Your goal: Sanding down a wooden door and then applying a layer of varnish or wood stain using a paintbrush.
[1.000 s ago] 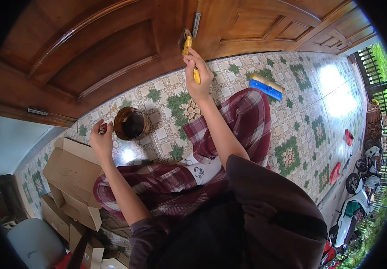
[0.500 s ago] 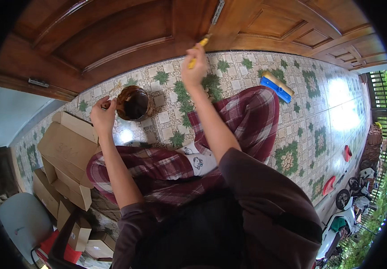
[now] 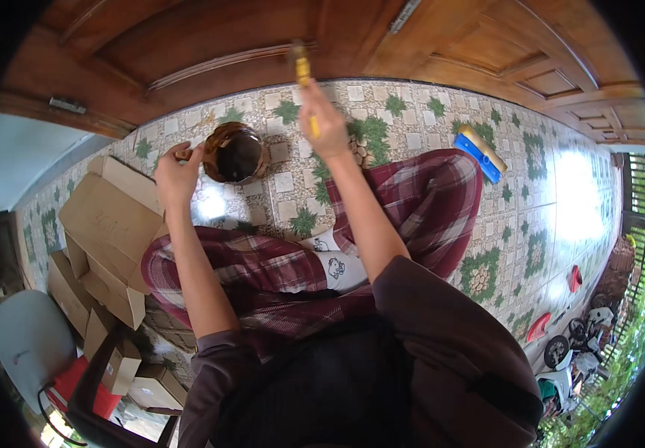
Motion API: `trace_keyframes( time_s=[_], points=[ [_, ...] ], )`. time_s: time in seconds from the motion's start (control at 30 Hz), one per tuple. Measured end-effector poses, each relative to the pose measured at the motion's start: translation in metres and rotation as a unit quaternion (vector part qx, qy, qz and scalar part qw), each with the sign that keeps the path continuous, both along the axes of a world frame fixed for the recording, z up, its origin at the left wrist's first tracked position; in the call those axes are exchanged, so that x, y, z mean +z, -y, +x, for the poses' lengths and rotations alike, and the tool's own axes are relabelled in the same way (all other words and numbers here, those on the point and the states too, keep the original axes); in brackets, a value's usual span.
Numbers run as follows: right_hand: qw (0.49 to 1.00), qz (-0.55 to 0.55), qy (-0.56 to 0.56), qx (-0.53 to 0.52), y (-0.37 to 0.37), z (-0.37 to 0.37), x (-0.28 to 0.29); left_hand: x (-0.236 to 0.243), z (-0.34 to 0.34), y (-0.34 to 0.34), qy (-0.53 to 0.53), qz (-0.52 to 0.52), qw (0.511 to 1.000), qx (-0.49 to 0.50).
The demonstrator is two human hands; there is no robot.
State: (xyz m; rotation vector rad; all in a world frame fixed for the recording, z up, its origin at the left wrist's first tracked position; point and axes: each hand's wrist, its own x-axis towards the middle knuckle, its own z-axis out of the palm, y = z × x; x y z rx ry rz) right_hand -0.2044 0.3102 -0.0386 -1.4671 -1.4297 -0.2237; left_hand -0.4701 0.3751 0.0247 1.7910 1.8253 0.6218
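My right hand (image 3: 324, 127) is closed round the yellow handle of a paintbrush (image 3: 302, 69). The brush is blurred by motion, its tip up against the lower part of the brown wooden door (image 3: 225, 37). On the tiled floor to the left stands a round, brown-smeared container (image 3: 261, 166) with dark liquid inside. At its left side my left hand (image 3: 176, 178) has its fingers closed on a short brown piece that looks like the container's handle.
Opened cardboard boxes (image 3: 102, 220) lie at the left, near a grey chair back (image 3: 27, 328). A blue brush head with tan bristles (image 3: 479, 155) rests on the floor right of my knee. Red sandals (image 3: 538, 327) and motorbikes (image 3: 561, 351) are farther right, by a fence.
My right hand has swung the paintbrush leftward along the door's bottom. The view has shifted slightly; my left hand stays beside the container.
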Motion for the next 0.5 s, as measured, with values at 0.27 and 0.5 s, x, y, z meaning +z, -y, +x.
trace_keyframes(
  time_s=[0.27, 0.5],
  points=[
    [0.995, 0.059, 0.015, -0.076, 0.024, 0.041, 0.037, -0.048, -0.004, -0.014, 0.005, -0.110, 0.987, -0.117],
    [0.987, -0.093, 0.123, 0.037, 0.018, 0.042, 0.124, -0.054, 0.009, -0.009, 0.057, -0.180, 0.965, -0.182]
  ],
)
